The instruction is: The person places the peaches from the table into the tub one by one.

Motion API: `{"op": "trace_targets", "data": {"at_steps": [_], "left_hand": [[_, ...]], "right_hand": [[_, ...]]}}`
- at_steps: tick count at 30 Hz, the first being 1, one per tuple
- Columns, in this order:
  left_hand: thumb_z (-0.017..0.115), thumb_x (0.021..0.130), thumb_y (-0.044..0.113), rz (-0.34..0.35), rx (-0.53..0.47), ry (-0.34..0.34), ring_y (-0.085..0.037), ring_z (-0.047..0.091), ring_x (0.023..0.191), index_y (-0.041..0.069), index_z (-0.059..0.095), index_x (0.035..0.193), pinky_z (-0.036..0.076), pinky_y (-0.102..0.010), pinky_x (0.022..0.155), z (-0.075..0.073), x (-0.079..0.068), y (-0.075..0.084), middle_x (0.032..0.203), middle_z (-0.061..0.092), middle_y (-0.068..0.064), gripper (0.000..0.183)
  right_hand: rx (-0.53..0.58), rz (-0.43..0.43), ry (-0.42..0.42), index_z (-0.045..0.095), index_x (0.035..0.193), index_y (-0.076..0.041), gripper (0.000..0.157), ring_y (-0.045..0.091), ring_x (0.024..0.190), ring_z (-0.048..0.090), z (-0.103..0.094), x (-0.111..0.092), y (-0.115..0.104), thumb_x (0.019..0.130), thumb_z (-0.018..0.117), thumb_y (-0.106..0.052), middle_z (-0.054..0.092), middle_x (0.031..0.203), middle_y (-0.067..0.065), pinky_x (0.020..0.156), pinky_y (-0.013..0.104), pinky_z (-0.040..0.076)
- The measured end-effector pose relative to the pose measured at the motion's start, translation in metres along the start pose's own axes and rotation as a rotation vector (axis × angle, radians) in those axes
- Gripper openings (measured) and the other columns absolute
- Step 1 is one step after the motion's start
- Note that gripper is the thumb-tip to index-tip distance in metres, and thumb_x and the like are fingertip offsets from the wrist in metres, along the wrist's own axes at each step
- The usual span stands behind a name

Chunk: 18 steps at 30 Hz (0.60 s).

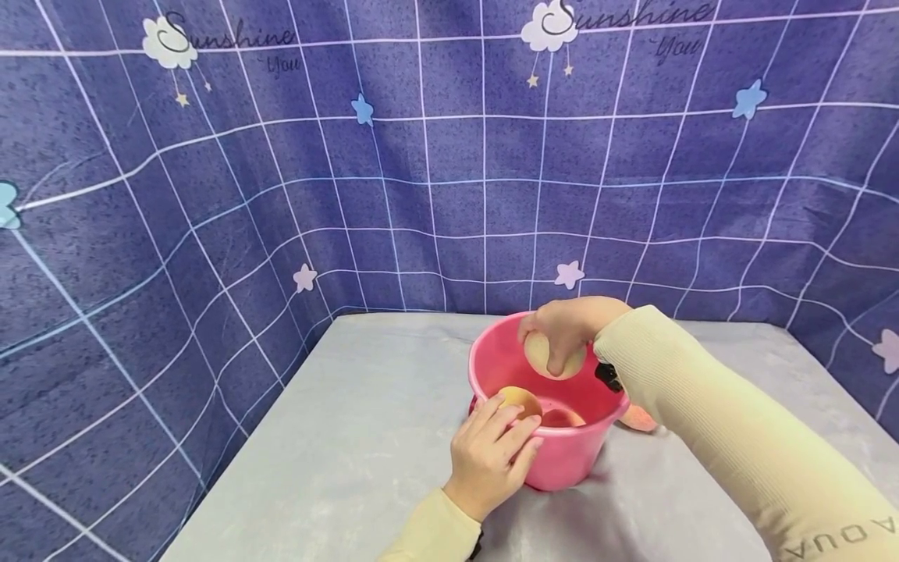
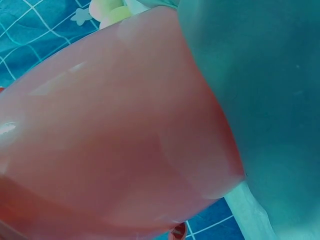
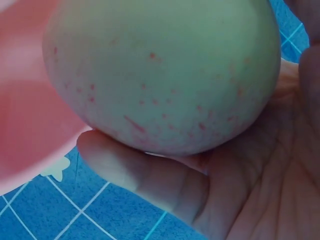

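Observation:
A pink bucket [image 1: 569, 460] stands upright toward the right side of the table. My left hand [image 1: 488, 457] grips its near-left rim, fingers over the edge. Over the bucket's mouth, my right hand [image 1: 565, 324] holds a pale, rounded fruit [image 1: 537, 351] with its fingertips pointing down. The right wrist view shows small red specks on this fruit, with the thumb [image 3: 145, 175] along one side. Inside the bucket are a yellow fruit [image 1: 521, 398] by my left fingers and a reddish-orange fruit [image 1: 562, 418], partly hidden by the near wall. The bucket wall [image 2: 110, 115] fills much of the left wrist view.
Behind the bucket's right side, another reddish fruit [image 1: 637, 419] lies on the table, partly hidden by my right sleeve [image 1: 716, 421]. A grey cloth [image 1: 337, 437] covers the table. Blue gridded curtains [image 1: 449, 172] hang along the back and sides.

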State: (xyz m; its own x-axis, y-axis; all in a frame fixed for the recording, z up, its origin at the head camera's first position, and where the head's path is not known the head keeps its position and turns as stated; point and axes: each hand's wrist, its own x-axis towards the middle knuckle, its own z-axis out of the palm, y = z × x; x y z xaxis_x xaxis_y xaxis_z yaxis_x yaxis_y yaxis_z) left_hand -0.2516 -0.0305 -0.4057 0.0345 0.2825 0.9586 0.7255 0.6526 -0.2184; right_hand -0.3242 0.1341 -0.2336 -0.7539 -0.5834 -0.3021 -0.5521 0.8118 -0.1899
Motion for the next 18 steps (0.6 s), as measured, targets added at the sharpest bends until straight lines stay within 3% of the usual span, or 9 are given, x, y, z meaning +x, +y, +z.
{"op": "trace_targets", "data": {"at_steps": [5,8,13,18], "left_hand": [[0.055,0.095,0.029,-0.002,-0.001,-0.001,-0.024,0.065,0.093,0.015,0.076,0.087,0.052,-0.040,0.081,0.000,0.001,0.001,0.091,0.068,-0.003,0.026],[0.055,0.095,0.029,-0.001,-0.006,-0.003,-0.024,0.066,0.093,0.015,0.076,0.087,0.052,-0.039,0.082,0.001,0.002,0.002,0.091,0.068,-0.002,0.026],[0.055,0.095,0.030,-0.006,-0.010,-0.021,-0.024,0.065,0.092,0.016,0.075,0.088,0.052,-0.039,0.082,0.000,0.003,0.003,0.090,0.068,-0.002,0.026],[0.052,0.097,0.031,0.001,0.024,-0.066,-0.025,0.065,0.095,0.017,0.076,0.091,0.052,-0.042,0.083,-0.002,0.005,0.002,0.093,0.069,-0.002,0.028]], "right_hand": [[0.029,0.017,-0.040,0.060,0.121,-0.011,0.053,0.022,0.092,0.054,-0.001,-0.003,-0.001,0.070,0.073,-0.001,0.059,0.103,0.006,0.068,0.027,0.050],[0.011,0.021,-0.043,0.058,0.124,-0.009,0.055,0.022,0.094,0.055,-0.002,-0.005,0.000,0.071,0.072,-0.003,0.060,0.106,0.006,0.077,0.032,0.050],[-0.057,0.009,0.001,0.056,0.127,-0.006,0.059,0.023,0.100,0.058,-0.003,-0.012,0.003,0.073,0.077,-0.015,0.063,0.109,0.007,0.090,0.042,0.046],[-0.100,0.020,0.067,0.058,0.126,-0.005,0.058,0.026,0.099,0.059,-0.003,-0.022,0.013,0.074,0.076,-0.020,0.064,0.111,0.012,0.088,0.044,0.047]]}}
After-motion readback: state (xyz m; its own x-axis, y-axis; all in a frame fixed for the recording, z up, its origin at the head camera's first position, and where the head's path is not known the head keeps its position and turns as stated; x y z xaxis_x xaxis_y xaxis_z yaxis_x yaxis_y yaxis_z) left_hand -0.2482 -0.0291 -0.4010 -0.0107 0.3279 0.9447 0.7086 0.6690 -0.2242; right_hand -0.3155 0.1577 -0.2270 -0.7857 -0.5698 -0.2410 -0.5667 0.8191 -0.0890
